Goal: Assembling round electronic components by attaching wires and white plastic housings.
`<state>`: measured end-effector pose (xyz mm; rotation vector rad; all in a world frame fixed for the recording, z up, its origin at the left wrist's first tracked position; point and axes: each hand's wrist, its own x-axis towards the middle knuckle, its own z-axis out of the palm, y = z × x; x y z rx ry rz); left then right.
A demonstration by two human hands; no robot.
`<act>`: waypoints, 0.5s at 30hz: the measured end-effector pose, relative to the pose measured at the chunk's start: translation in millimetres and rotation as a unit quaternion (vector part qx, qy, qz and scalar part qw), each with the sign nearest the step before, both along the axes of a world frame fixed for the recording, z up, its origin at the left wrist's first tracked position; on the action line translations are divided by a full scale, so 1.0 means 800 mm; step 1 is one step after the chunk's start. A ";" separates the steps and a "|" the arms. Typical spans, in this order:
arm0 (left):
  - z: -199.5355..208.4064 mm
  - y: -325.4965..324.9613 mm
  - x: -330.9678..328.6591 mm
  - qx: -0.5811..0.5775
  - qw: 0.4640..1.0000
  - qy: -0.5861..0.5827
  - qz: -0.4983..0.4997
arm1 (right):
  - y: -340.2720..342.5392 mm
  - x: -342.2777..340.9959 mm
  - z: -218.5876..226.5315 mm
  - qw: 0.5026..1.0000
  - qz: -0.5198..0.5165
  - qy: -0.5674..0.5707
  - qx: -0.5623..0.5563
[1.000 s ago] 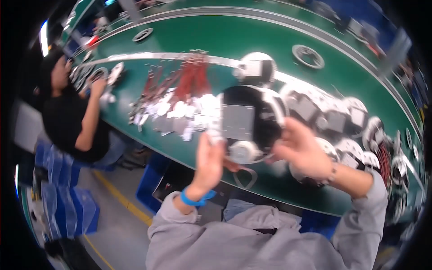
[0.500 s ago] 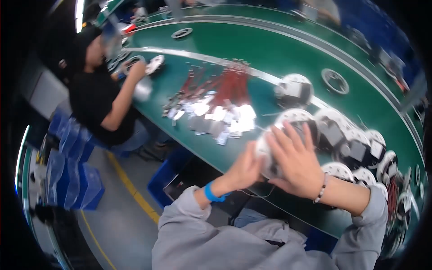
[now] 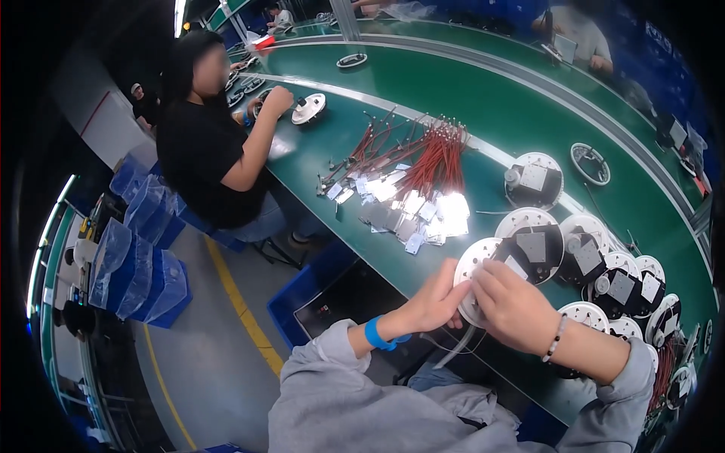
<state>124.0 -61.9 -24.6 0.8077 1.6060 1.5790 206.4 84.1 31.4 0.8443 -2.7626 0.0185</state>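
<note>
My left hand [image 3: 436,300] grips the edge of a round white disc [image 3: 470,266] with small holes, held tilted above the table's front edge. My right hand [image 3: 517,308] is closed, its fingertips bunched against the disc's face. What those fingers pinch is hidden. A pale cable [image 3: 455,349] hangs below the hands. Just beyond lies a similar white disc unit [image 3: 531,245] with a dark body and a silvery plate. Several more such units [image 3: 622,285] crowd the table to the right.
Left of my hands lies a pile of red wires [image 3: 438,162] with silvery plates [image 3: 423,215]. A green conveyor [image 3: 468,83] behind carries white rings [image 3: 590,164]. At the left a co-worker [image 3: 200,151] handles a ring. Blue bins [image 3: 143,279] stand on the floor.
My right hand's spread fingers have drawn together against the disc. The disc has turned more edge-on in my left hand. The whole view has shifted, and the co-worker's hands have moved slightly.
</note>
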 end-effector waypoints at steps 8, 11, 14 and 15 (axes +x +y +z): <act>0.014 -0.019 0.005 0.013 1.000 -0.020 -0.001 | -0.016 0.004 0.012 0.988 0.117 0.042 -0.094; 0.024 -0.027 0.011 0.030 1.000 0.001 0.007 | -0.019 0.002 0.023 0.982 0.161 0.039 -0.087; 0.009 -0.038 0.015 0.018 1.000 0.002 0.013 | -0.029 0.007 0.024 0.982 0.177 0.017 -0.055; 0.010 -0.040 0.016 0.016 1.000 0.004 0.011 | -0.029 0.009 0.025 0.985 0.172 -0.006 -0.019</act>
